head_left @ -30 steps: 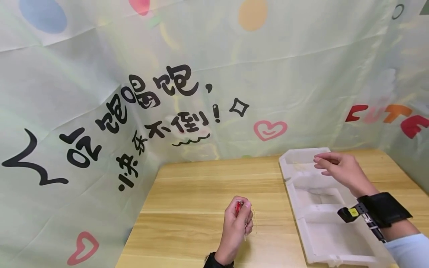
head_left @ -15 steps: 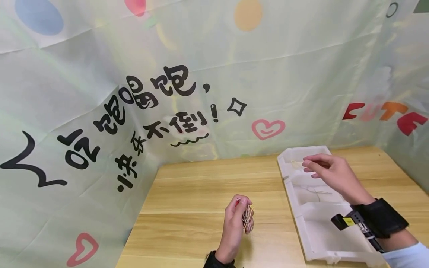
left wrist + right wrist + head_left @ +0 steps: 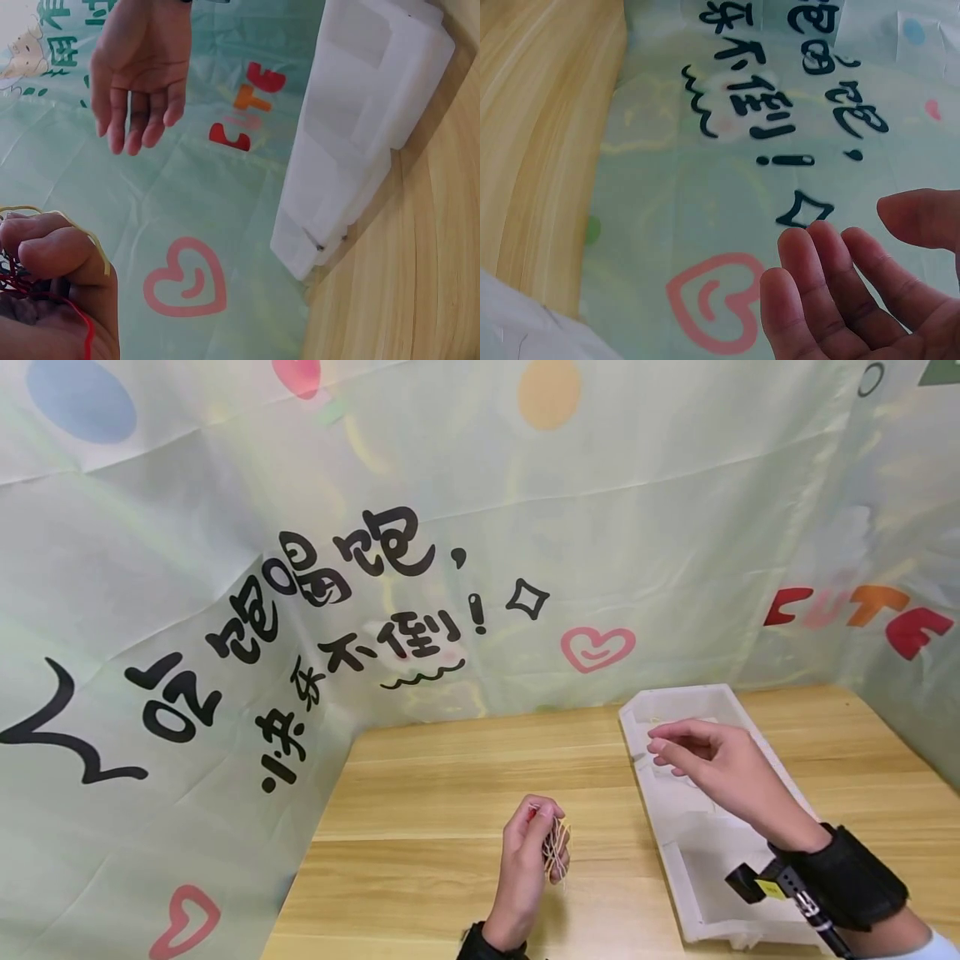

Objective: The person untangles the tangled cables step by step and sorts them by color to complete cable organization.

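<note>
My left hand (image 3: pixel 517 878) grips a bundle of thin strings (image 3: pixel 555 850) low over the table. White and yellow strands hang at its right side, with a bit of red near the thumb. In the left wrist view, red, dark and yellow strands of the string bundle (image 3: pixel 16 279) show between the curled fingers. Over the white tray (image 3: pixel 677 885) hovers my right hand (image 3: pixel 726 770), its fingers loosely bent. The right wrist view shows this right hand (image 3: pixel 862 292) with the thumb apart from the fingers and nothing held. It hides part of the tray's far compartments.
The tray is divided into compartments and stands on the right of the wooden table (image 3: pixel 450 768). A few pale strands lie in it, mostly hidden. A printed cloth (image 3: pixel 675 543) hangs behind the table and along both sides.
My right hand has moved left and slightly nearer over the tray. In my left hand, more strands of the string bundle now show at the right side; that hand has hardly moved.
</note>
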A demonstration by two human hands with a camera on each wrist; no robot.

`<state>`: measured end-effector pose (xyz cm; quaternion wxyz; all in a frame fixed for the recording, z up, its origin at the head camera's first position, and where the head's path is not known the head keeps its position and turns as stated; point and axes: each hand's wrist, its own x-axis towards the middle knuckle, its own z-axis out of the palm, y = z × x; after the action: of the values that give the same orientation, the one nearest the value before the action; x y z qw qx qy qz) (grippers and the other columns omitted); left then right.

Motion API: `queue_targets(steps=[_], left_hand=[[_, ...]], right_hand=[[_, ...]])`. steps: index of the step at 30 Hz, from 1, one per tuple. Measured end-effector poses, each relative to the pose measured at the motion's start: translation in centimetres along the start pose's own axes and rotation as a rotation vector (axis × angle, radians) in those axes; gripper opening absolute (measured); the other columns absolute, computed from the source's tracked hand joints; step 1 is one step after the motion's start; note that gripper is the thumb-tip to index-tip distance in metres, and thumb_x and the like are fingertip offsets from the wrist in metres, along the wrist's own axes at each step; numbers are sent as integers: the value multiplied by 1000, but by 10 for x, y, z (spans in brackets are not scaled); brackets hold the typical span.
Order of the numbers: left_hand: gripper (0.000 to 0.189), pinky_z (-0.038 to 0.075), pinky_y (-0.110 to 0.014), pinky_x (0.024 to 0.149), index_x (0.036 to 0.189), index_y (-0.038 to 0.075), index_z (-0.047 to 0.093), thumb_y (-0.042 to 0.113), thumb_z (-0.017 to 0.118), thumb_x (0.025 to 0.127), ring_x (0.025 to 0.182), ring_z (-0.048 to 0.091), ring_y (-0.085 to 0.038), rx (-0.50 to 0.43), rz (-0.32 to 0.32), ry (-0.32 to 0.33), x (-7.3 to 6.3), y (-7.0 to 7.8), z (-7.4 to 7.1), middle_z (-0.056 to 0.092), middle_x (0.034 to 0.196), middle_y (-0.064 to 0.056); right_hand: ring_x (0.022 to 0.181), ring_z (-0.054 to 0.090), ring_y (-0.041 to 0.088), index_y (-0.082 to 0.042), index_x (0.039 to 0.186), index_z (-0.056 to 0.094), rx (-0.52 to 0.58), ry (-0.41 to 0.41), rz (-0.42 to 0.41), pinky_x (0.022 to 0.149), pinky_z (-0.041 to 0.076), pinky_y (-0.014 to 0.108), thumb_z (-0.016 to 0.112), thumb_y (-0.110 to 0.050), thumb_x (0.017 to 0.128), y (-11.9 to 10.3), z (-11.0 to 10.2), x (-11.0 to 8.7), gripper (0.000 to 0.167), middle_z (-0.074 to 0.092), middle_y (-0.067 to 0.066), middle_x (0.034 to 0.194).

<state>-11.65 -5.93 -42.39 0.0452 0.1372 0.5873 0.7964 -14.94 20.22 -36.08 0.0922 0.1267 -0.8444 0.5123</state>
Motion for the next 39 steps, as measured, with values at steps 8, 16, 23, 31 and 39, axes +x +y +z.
queue_targets(steps=[8, 16, 23, 31, 39], left_hand=[[39, 33, -19, 46, 107, -11, 46, 28, 44, 109, 50, 40, -7, -3, 8, -12, -1, 1, 0, 41, 65, 0], [42, 33, -19, 45, 108, -13, 44, 30, 42, 110, 50, 39, -7, -33, 7, -22, -2, 2, 2, 41, 65, 1], [41, 33, -18, 45, 109, -8, 46, 33, 41, 110, 49, 40, -6, -50, 4, -10, -2, 2, 6, 42, 67, 3], [40, 34, -17, 45, 108, -12, 44, 28, 47, 108, 49, 41, -6, -51, -2, 20, -3, 2, 9, 45, 67, 3], [39, 34, -17, 46, 107, -12, 43, 26, 49, 108, 50, 41, -5, -40, -7, 16, -4, 0, 9, 46, 69, 2]], right_hand=[[85, 70, 9, -5, 117, 70, 0, -14, -10, 71, 56, 26, 69, -18, 98, -15, 13, -8, 23, 73, 4, 102], [82, 70, 12, -8, 110, 73, 37, -47, -24, 70, 56, 28, 72, -19, 96, -27, 34, -16, 17, 72, 0, 99], [76, 65, 9, -18, 97, 75, 20, -64, -123, 65, 55, 28, 77, -18, 92, -33, 61, -21, 6, 70, -10, 89], [70, 62, 5, -18, 100, 75, 6, -166, -213, 61, 52, 26, 79, -24, 90, -29, 80, -27, 12, 68, -15, 84], [69, 61, 5, -25, 91, 72, 35, -189, -250, 62, 52, 25, 76, -23, 93, -28, 87, -30, 5, 66, -16, 79]])
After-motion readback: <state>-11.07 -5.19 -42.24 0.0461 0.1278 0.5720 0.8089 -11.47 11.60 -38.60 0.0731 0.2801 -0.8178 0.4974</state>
